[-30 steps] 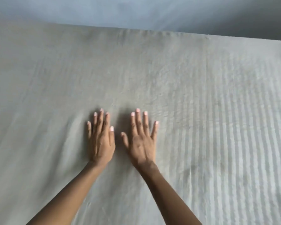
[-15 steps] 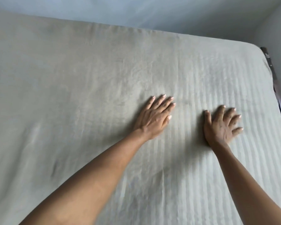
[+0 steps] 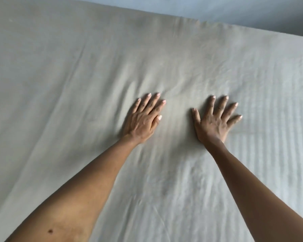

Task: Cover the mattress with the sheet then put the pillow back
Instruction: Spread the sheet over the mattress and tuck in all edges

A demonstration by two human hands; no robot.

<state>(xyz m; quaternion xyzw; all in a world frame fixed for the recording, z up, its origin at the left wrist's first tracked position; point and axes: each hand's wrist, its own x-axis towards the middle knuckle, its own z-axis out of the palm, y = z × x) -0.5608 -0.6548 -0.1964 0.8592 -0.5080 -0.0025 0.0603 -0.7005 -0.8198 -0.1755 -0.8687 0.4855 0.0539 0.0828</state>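
Note:
A pale grey-beige sheet (image 3: 77, 75) lies spread over the mattress and fills almost the whole view; faint stripes show through it on the right. Soft wrinkles run across its middle. My left hand (image 3: 143, 119) rests flat on the sheet near the centre, fingers straight and close together. My right hand (image 3: 215, 119) presses flat on the sheet a little to the right, fingers spread. Neither hand holds anything. No pillow is in view.
The sheet's far edge (image 3: 191, 21) runs along a pale blue-grey wall (image 3: 234, 9) at the top.
Both hands have slid across the sheet, first to the right and apart, then back toward the middle. The view has shifted left, so the bed's right edge is out of sight.

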